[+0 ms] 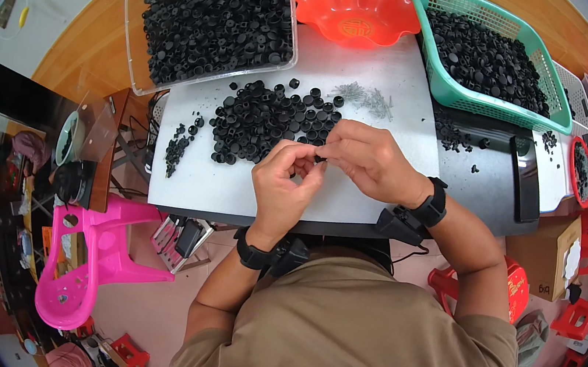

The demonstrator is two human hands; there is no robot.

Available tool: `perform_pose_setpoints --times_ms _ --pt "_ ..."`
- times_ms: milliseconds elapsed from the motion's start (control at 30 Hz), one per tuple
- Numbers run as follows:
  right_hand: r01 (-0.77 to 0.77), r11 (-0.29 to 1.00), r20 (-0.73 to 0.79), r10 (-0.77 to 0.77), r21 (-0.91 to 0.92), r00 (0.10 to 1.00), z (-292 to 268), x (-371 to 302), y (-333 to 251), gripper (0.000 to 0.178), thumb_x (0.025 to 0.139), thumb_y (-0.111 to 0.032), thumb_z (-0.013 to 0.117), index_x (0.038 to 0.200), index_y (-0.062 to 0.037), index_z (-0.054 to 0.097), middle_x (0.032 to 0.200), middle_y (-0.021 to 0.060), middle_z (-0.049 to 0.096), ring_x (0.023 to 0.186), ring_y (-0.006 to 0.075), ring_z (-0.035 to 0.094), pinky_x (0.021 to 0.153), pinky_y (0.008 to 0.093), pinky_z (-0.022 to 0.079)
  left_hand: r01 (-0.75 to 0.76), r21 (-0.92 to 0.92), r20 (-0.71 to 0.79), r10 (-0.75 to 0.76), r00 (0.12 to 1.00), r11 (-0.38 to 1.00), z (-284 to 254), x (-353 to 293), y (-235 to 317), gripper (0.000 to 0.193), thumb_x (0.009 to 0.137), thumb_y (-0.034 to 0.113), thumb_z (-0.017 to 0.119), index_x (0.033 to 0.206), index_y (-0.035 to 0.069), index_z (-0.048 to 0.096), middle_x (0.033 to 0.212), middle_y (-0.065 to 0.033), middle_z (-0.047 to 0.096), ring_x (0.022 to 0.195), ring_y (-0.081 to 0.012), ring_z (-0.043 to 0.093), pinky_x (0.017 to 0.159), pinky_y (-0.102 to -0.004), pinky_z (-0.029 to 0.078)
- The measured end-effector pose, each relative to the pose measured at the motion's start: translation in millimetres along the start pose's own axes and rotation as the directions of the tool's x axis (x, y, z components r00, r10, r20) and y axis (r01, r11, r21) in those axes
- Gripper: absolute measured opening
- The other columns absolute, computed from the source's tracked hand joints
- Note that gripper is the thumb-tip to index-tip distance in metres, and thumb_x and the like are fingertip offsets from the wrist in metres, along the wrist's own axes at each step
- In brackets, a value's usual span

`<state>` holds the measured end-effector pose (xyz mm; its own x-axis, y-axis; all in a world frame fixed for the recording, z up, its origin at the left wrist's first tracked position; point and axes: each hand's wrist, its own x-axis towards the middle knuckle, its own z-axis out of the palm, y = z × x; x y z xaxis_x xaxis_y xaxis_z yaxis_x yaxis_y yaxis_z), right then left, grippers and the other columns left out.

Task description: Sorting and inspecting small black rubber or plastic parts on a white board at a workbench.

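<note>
Over the front of the white tabletop, my two hands meet fingertip to fingertip. My left hand (285, 184) pinches a small black plastic part (320, 159), mostly hidden by the fingers. From the other side, the closed fingertips of my right hand (370, 161) press against that part; whether they hold a second piece is hidden. Just beyond my hands lies a pile of round black plastic caps (257, 123). Thin silvery pins (375, 103) are spread out past my right hand. A little heap of smaller black pieces (177, 150) sits to the left.
A clear bin (129, 35) full of black caps stands at the back left. Beside it are a red scalloped bowl (357, 14) and a green basket (454, 93) of black parts. A dark tray (484, 175) lies right, a pink stool (94, 261) stands left on the floor.
</note>
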<state>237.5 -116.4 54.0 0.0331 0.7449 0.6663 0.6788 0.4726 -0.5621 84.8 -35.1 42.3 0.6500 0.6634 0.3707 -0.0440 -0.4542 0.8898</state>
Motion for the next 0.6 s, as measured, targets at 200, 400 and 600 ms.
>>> perform_pose_setpoints --times_ms 200,400,600 --pt "-0.212 0.923 -0.030 0.234 0.320 0.972 -2 -1 -4 0.017 0.082 0.000 0.059 0.099 0.0004 0.061 0.081 0.0074 0.059 0.072 0.0173 0.060 0.058 0.0290 0.048 0.052 -0.212 -0.061 -0.066 0.996 0.976 0 0 0 0.020 0.072 -0.005 0.068 0.091 0.000 0.063 0.084 -0.0051 0.058 0.070 -0.0089 0.054 0.062 -0.0202 0.045" --pt "-0.451 0.398 0.204 0.527 0.799 0.825 3 -6 -1 0.019 0.086 -0.002 0.057 0.105 0.0017 0.057 0.091 0.0075 0.061 0.080 0.0133 0.060 0.066 0.0273 0.053 -0.037 -0.234 -0.084 0.017 0.996 0.972 0 3 -4 0.023 0.072 0.003 0.073 0.094 0.006 0.068 0.097 -0.0047 0.054 0.085 -0.0125 0.050 0.070 -0.0240 0.042" --pt "-0.441 0.223 0.253 0.565 0.869 0.785 5 -9 3 0.012 0.086 -0.002 0.059 0.097 0.0017 0.057 0.086 0.0077 0.061 0.075 0.0144 0.061 0.064 0.0280 0.054 0.054 -0.429 -0.029 -0.073 0.997 0.902 9 3 -4 0.020 0.075 0.002 0.071 0.094 0.003 0.068 0.094 -0.0036 0.053 0.082 -0.0113 0.050 0.072 -0.0233 0.041"
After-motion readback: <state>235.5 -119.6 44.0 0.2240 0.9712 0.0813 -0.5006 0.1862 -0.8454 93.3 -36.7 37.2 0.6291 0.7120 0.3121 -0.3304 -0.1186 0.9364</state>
